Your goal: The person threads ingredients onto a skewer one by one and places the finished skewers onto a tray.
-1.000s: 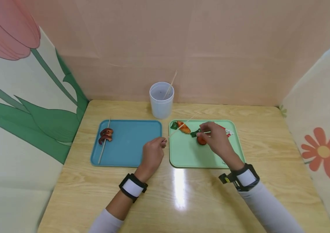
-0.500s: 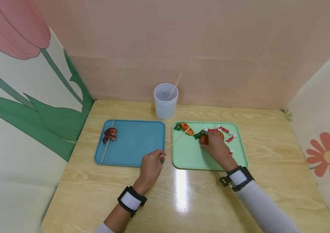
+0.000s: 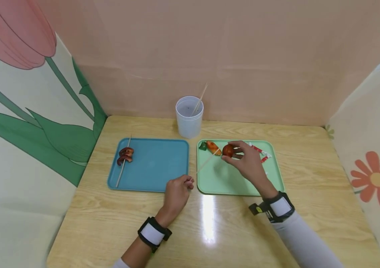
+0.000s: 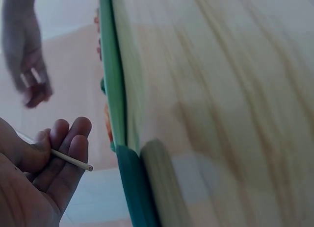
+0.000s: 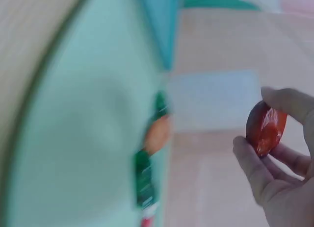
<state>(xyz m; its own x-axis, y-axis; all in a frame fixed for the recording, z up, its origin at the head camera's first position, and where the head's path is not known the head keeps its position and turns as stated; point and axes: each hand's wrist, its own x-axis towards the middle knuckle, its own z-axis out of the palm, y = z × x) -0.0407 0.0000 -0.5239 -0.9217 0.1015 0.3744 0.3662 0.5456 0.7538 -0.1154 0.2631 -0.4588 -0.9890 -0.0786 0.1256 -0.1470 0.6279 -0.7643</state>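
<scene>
My left hand pinches a thin wooden skewer between thumb and fingers. The skewer slants up over the light green tray, and its blunt end sticks out past the fingers in the left wrist view. Above that tray, my right hand holds a round, glossy red-brown food piece by its edges, close to the skewer's far tip but apart from it. An orange food piece and a dark green one lie in the tray's back left corner.
Red-and-white sticks lie at the green tray's right, partly behind my right hand. A blue tray on the left bears a skewer with curled brown pieces. A whitish cup with skewers stands behind the trays.
My right hand has reached down to the green tray, taken the round red-brown piece and raised it leftward near the skewer's tip. The left hand still holds the skewer.
</scene>
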